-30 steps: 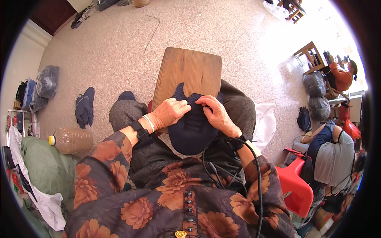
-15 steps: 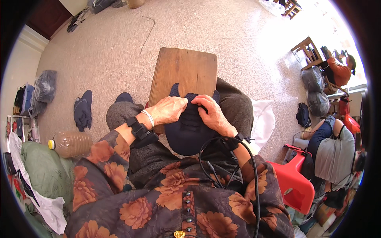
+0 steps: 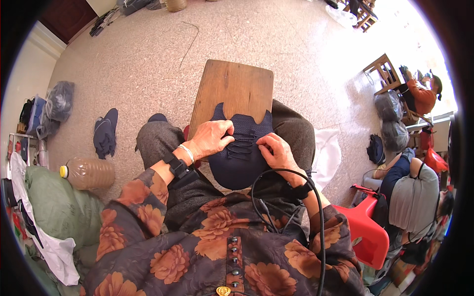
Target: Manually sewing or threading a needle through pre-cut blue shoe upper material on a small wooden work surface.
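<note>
A dark navy shoe upper (image 3: 239,170) lies spread out over my lap and the near part of a wooden board (image 3: 237,86), its two pointed ends facing away from me. Rows of dark lace (image 3: 240,144) cross its middle. At the left side of the lacing is my left hand (image 3: 211,138), fingers bent, with a gap between thumb and forefinger. My right hand (image 3: 277,152) is at the right edge of the lacing, its thumb and fingers pinched together; whatever lies between the tips is too small to make out.
Further navy pieces (image 3: 105,134) lie on the floor to the left, near a brown-filled plastic jug (image 3: 90,175) and a green sack (image 3: 57,204). A black cable (image 3: 318,222) loops over my right forearm. On the right are a red plastic chair (image 3: 365,232) and other people (image 3: 417,197).
My hands have drawn apart over the upper, the right one moving right and toward me. More of the lacing now shows between them. The whole view has shifted slightly.
</note>
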{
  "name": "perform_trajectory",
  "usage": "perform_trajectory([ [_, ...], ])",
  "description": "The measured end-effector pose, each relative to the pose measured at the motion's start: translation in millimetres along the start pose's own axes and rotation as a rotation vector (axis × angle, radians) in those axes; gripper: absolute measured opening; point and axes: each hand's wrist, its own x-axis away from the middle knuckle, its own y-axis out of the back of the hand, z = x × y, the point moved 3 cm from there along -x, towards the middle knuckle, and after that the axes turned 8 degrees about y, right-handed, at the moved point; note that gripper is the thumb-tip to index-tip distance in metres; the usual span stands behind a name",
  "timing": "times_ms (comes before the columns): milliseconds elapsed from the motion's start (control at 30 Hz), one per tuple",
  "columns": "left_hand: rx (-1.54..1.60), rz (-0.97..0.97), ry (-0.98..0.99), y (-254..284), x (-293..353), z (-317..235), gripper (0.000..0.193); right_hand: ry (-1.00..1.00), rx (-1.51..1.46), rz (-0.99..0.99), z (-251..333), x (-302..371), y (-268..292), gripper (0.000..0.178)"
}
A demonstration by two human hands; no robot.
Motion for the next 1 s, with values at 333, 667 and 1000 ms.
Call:
perform_trajectory([
  [333, -0.077, -0.106, -0.037, -13, 5, 1, 0.025, 0.270, 0.250, 0.006, 9, -11, -14, 0.011],
  [667, -0.079, -0.111, -0.077, -17, 20, 0, 0.039, 0.243, 0.450, 0.135, 12, -18, -27, 0.007],
  [1000, -0.076, -0.083, -0.027, -15, 19, -2, 0.037, 0.098, -0.063, 0.007, -1, -10, -10, 0.011],
])
